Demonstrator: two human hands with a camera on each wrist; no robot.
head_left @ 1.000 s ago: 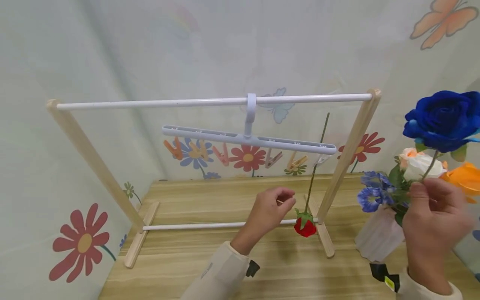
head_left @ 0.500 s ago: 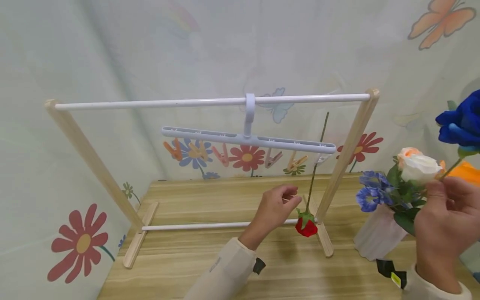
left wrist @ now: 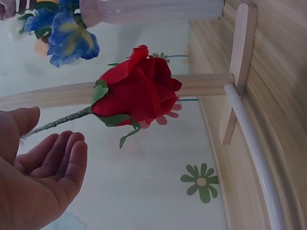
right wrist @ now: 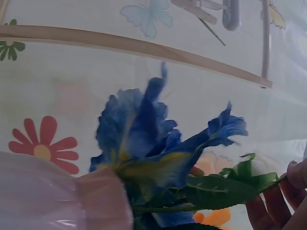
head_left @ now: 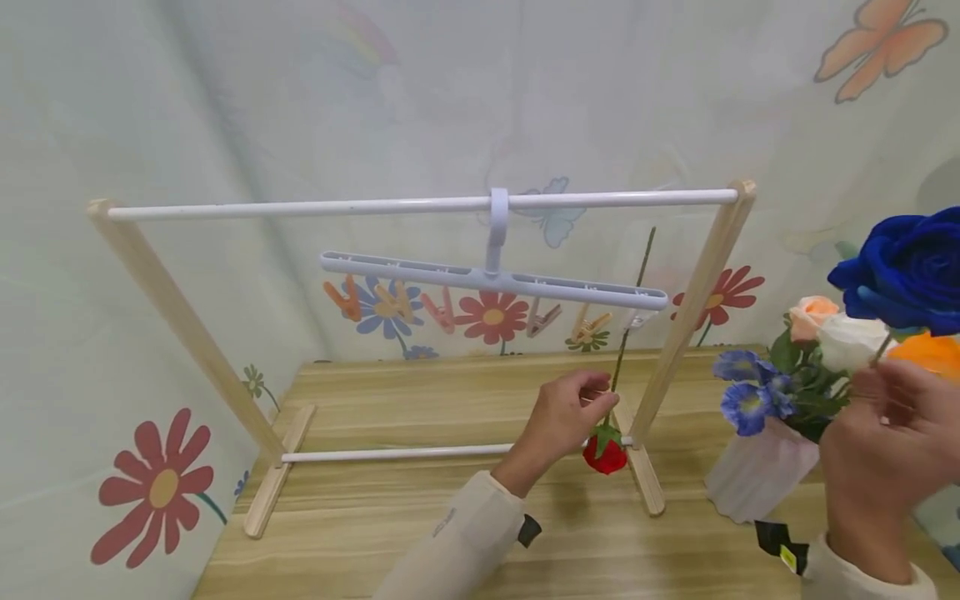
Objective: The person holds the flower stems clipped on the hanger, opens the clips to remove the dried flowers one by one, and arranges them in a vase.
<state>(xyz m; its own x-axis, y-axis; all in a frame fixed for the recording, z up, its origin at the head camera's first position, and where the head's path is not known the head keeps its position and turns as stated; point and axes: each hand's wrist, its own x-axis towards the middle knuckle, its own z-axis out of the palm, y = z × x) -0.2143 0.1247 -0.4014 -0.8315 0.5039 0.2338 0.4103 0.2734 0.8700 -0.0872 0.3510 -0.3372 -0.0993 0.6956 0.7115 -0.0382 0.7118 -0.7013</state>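
A red rose (head_left: 604, 454) hangs head down at the right end of a light blue hanger (head_left: 487, 279), its stem held by the end clip (head_left: 638, 320). My left hand (head_left: 561, 421) is beside that stem, thumb and fingers apart. In the left wrist view the stem passes between thumb and fingers, without a visible grip. My right hand (head_left: 892, 450) pinches the stem of a blue rose (head_left: 911, 271) above the other flowers. Below sits a ribbed white vase (head_left: 757, 471) with blue irises (head_left: 750, 404), a white rose (head_left: 851, 340) and an orange flower (head_left: 930, 354).
A wooden rack with a white top rod (head_left: 337, 208) and a lower rod (head_left: 405, 452) stands on the wood-grain table (head_left: 420, 533). Several small clips, including an orange one (head_left: 345, 298), hang along the hanger. Behind is a curtain (head_left: 450, 100) printed with flowers and butterflies.
My left hand has moved right, to the red rose's stem. The blue rose in my right hand swung right, then partly back left and lower. The red rose has shifted slightly left.
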